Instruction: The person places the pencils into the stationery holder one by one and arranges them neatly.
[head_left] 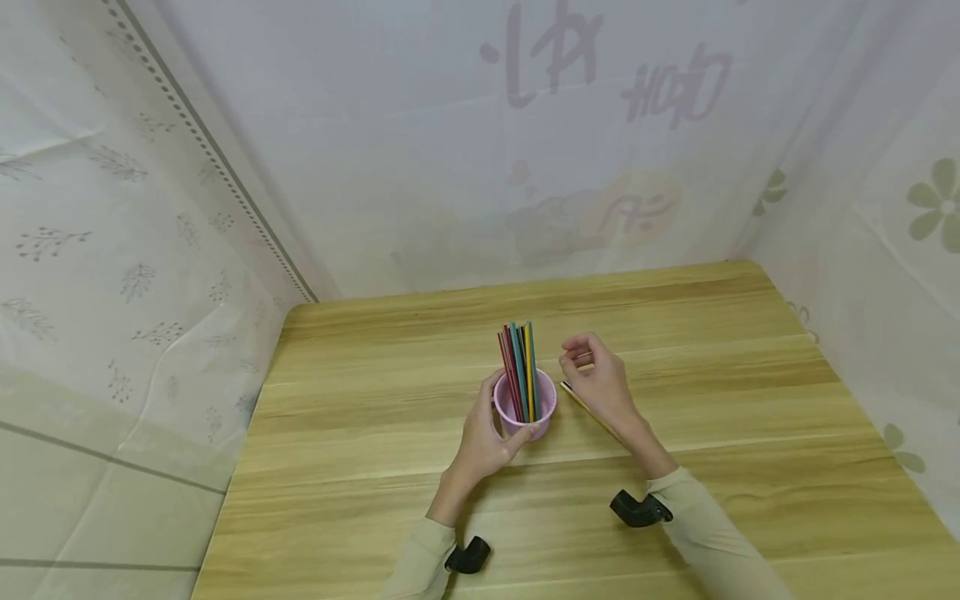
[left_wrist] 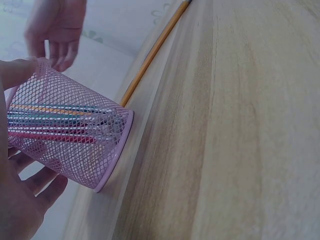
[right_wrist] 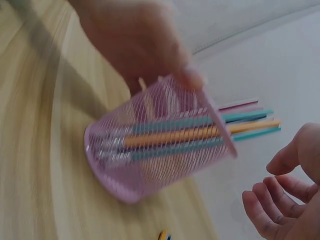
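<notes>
A pink mesh pencil cup (head_left: 550, 402) is held in my left hand (head_left: 482, 440), the thumb at its near rim and the fingers round its far left side. Several pencils (head_left: 519, 362) in red, teal, black and yellow stand in it, leaning slightly left and rising above the rim. To the right of the cup, my right hand (head_left: 602, 385) hovers with loosely bent fingers and nothing between them. Beneath that hand a yellow pencil (head_left: 597, 418) lies slantwise on the table. Part of this pencil is hidden by the right wrist.
The wood-grain table (head_left: 360, 400) reaches back to a pale printed curtain (head_left: 420, 167). More patterned curtain hangs along the left and right sides. Dark wrist-worn cameras (head_left: 640, 508) sit on both sleeves.
</notes>
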